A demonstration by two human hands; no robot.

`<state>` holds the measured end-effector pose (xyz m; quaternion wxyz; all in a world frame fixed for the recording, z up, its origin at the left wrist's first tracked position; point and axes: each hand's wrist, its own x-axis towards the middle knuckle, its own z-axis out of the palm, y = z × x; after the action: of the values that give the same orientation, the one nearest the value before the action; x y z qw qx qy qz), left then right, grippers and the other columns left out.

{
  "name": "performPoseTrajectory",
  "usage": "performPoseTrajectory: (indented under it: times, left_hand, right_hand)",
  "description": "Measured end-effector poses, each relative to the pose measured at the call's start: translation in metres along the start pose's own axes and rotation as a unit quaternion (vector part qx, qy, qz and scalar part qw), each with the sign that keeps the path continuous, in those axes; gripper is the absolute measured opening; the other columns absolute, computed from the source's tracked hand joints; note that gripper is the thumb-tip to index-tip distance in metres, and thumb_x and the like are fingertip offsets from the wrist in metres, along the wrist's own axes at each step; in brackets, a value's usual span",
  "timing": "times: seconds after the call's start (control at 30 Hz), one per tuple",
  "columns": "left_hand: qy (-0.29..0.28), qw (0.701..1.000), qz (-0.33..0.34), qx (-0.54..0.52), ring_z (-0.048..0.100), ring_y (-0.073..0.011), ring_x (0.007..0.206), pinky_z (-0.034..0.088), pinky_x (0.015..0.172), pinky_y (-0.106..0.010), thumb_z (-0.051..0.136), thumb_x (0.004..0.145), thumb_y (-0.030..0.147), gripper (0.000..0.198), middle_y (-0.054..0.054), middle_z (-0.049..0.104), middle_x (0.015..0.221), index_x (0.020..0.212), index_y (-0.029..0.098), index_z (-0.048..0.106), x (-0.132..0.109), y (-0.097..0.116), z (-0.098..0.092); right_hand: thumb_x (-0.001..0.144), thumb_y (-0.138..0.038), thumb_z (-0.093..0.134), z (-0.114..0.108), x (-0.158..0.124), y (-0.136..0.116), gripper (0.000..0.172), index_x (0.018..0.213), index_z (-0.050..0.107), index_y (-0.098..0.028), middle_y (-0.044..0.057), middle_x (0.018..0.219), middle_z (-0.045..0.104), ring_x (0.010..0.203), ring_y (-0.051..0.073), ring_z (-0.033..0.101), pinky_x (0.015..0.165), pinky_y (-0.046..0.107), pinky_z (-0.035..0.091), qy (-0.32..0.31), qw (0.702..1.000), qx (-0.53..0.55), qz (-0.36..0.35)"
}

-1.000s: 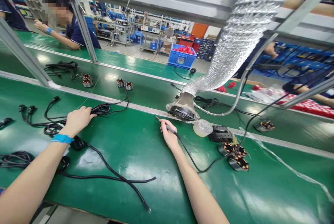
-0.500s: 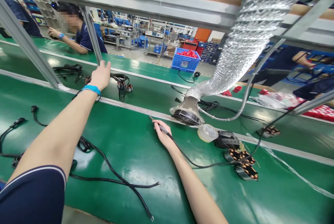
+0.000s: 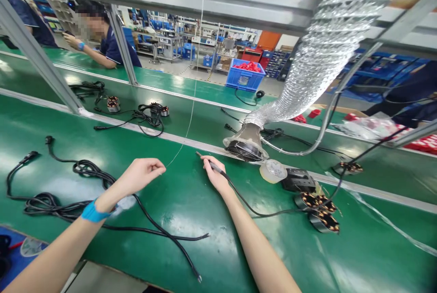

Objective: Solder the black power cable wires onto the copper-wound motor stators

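Note:
My left hand (image 3: 138,178), with a blue wristband, is pinched on the end of a thin solder wire (image 3: 191,117) that hangs down from above. My right hand (image 3: 216,179) holds a soldering iron (image 3: 215,167) like a pen, its tip pointing away to the left. The iron's black cord runs off to the right. Beneath and beside my left forearm lie coiled black power cords (image 3: 92,170); two stripped cord ends rest on the green bench. Motor stators with copper windings (image 3: 323,222) sit to the right of my right forearm.
A silver exhaust duct (image 3: 310,60) ends in a fan hood (image 3: 246,143) beyond my right hand. Beside it are a roll of clear tape (image 3: 273,171) and a black block (image 3: 298,180). More corded stators (image 3: 114,104) lie in the sunken middle lane. A co-worker sits across at far left.
My left hand has come back from the middle lane toward me and now pinches the solder wire. A corded stator lies where it was reaching. My right hand has hardly moved.

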<state>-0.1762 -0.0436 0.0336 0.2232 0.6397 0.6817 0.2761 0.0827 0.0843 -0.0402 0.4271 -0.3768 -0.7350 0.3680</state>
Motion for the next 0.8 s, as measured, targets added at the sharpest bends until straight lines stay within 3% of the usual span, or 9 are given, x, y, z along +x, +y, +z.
performPoseTrajectory:
  times: [0.13,0.2,0.33,0.53,0.67,0.8]
  left_hand:
    - [0.209,0.976,0.031,0.047,0.053,-0.0128,0.057,0.042,0.060,-0.023,0.053,0.093,0.040,0.026,0.002,0.060,0.068,0.100,0.017,0.063,-0.043,-0.003,0.025]
    - [0.269,0.957,0.080,0.077,0.055,-0.0117,0.058,0.043,0.062,-0.022,0.052,0.096,0.032,0.018,0.002,0.060,0.070,0.098,0.017,0.061,-0.063,-0.001,0.039]
    - [0.234,0.947,0.195,0.101,0.062,-0.0102,0.065,0.044,0.064,-0.020,0.051,0.098,0.019,0.009,0.001,0.064,0.077,0.095,0.018,0.059,-0.101,0.007,0.067]
    - [0.215,0.938,0.242,0.125,0.066,-0.0131,0.069,0.048,0.066,-0.023,0.049,0.099,0.017,0.010,-0.003,0.067,0.084,0.106,0.017,0.057,-0.122,0.007,0.100]
    - [0.214,0.934,0.252,0.136,0.069,-0.0144,0.072,0.050,0.066,-0.023,0.048,0.100,0.018,0.015,-0.004,0.069,0.087,0.110,0.016,0.059,-0.119,0.001,0.104]
    - [0.207,0.940,0.239,0.126,0.068,-0.0140,0.071,0.050,0.065,-0.023,0.046,0.101,0.020,0.016,-0.003,0.069,0.085,0.108,0.017,0.060,-0.120,-0.001,0.101]
  right_hand:
    - [0.093,-0.040,0.049,0.001,-0.002,-0.001,0.029,0.097,0.072,-0.022,0.002,0.082,0.070,0.074,0.017,0.065,0.073,0.027,0.050,0.000,1.000,-0.007,-0.001]
    - [0.093,-0.041,0.049,0.001,-0.002,-0.001,0.030,0.098,0.072,-0.022,0.002,0.082,0.070,0.073,0.017,0.064,0.072,0.027,0.050,0.000,1.000,-0.008,-0.004]
    - [0.094,-0.041,0.048,0.002,-0.001,-0.001,0.031,0.099,0.072,-0.022,0.001,0.079,0.069,0.069,0.016,0.063,0.069,0.026,0.049,0.000,1.000,-0.011,-0.009]
    - [0.093,-0.041,0.049,0.001,-0.002,-0.005,0.030,0.097,0.072,-0.022,0.000,0.076,0.068,0.066,0.015,0.062,0.067,0.026,0.049,-0.004,1.000,-0.011,-0.012]
    - [0.093,-0.041,0.049,-0.006,-0.004,-0.015,0.030,0.096,0.072,-0.021,0.001,0.075,0.067,0.067,0.016,0.062,0.069,0.027,0.049,0.006,1.000,-0.006,-0.015]
    - [0.092,-0.041,0.050,-0.029,-0.022,-0.030,0.030,0.096,0.071,-0.020,0.001,0.071,0.066,0.066,0.016,0.061,0.067,0.027,0.050,0.019,1.000,-0.003,-0.012]
